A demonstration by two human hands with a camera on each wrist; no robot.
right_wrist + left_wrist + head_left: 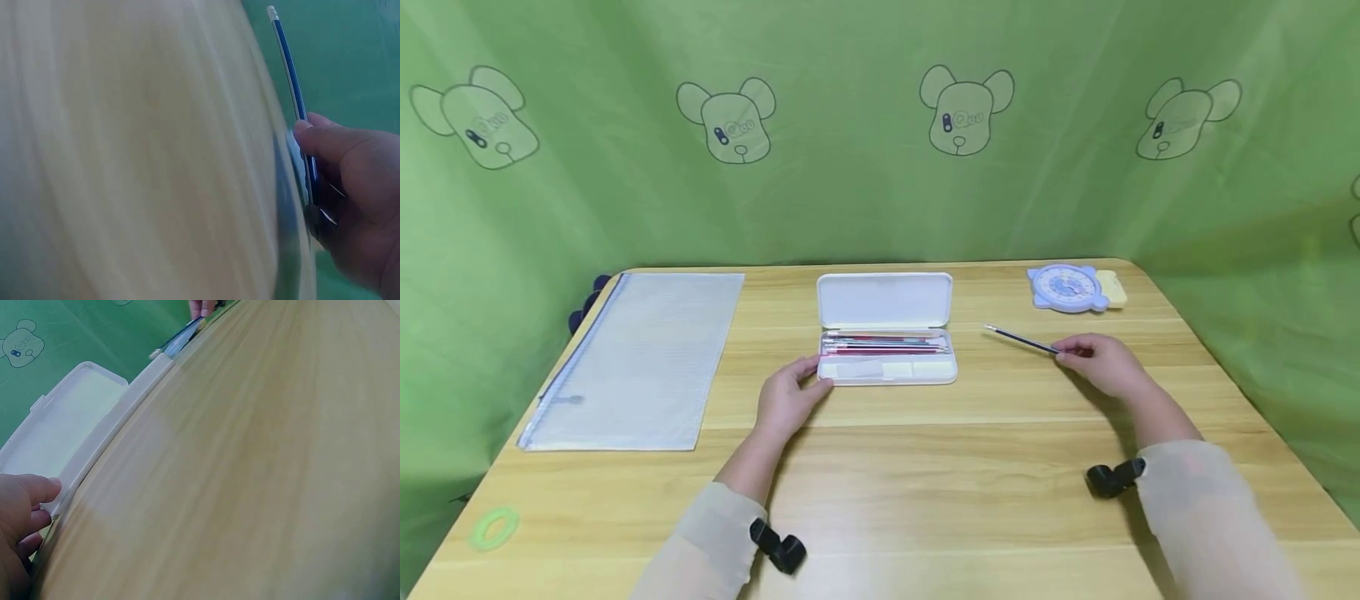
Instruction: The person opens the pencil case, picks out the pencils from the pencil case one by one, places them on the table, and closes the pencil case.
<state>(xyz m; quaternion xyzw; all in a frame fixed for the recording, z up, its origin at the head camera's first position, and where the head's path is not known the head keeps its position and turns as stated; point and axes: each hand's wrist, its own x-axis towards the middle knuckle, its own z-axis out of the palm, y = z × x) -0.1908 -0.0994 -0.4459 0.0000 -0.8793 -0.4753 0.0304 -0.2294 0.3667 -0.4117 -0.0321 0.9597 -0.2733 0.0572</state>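
Observation:
A white pencil case (pixel 887 372) lies with its lid (pixel 884 301) raised at the back; several pencils (pixel 883 344) fill its long compartment. At its left end my left hand (pixel 786 400) grips the front corner between thumb and fingers. The left wrist view shows those fingers (pixel 39 520) around the case's end. To the right of the case, my right hand (pixel 1103 364) pinches a dark blue striped pencil (pixel 1021 338) between thumb and fingers. Its white-tipped end points left toward the case, as the right wrist view shows the pencil (pixel 289 67) projecting beyond the thumb.
A translucent zip pouch (pixel 640 358) lies on the left of the wooden table (pixel 940 483). Near the front left edge is a light green ring (pixel 494 528). A lilac toy clock (pixel 1066 287) lies at the back right, beside a pale yellow piece (pixel 1112 288). Green curtain (pixel 865 192) hangs behind.

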